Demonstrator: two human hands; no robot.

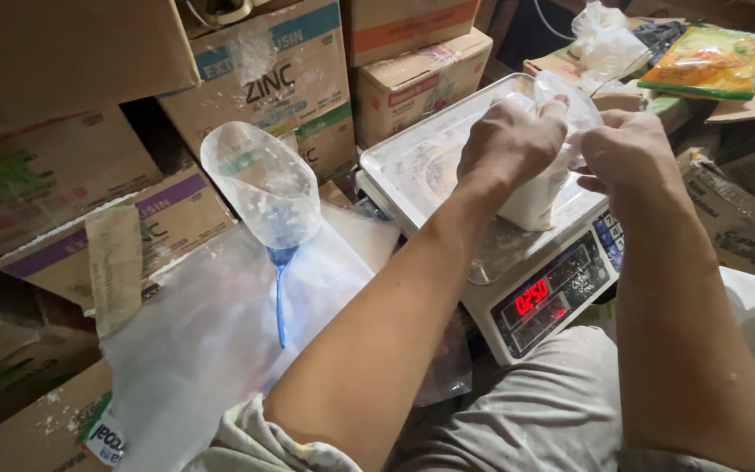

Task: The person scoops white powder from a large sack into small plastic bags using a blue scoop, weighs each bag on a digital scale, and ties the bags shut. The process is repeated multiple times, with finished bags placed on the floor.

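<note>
From the head view I look down on both of my hands meeting over a small clear plastic bag of white powder (535, 197). The bag sits on the shiny metal pan (412, 162) of a white electronic weighing scale (517, 288), toward the pan's right-hand side, with its bottom resting on the metal. My left hand (510, 140) comes in from the lower middle, its fingers curled shut around the bag's upper left part, pinching the loose plastic at the neck. My right hand (626, 150) closes on the same neck from the other side, fingers folded in on the plastic, so the two hands nearly touch above the powder. The scale's front panel shows red lit digits and a blue keypad just beside them.

To the left of the scale a clear plastic scoop with a blue handle (268, 197) stands with its handle down in a large clear plastic sack of white powder (211, 341), well apart from both hands. Stacked brown cardboard cartons (273, 79) fill the background behind the scoop and the scale. At the top right a yellow and orange food packet (709, 59) lies on a carton, near a crumpled clear plastic bag (606, 39). My grey trouser leg (552, 411) shows at the bottom, under the scale's front edge.
</note>
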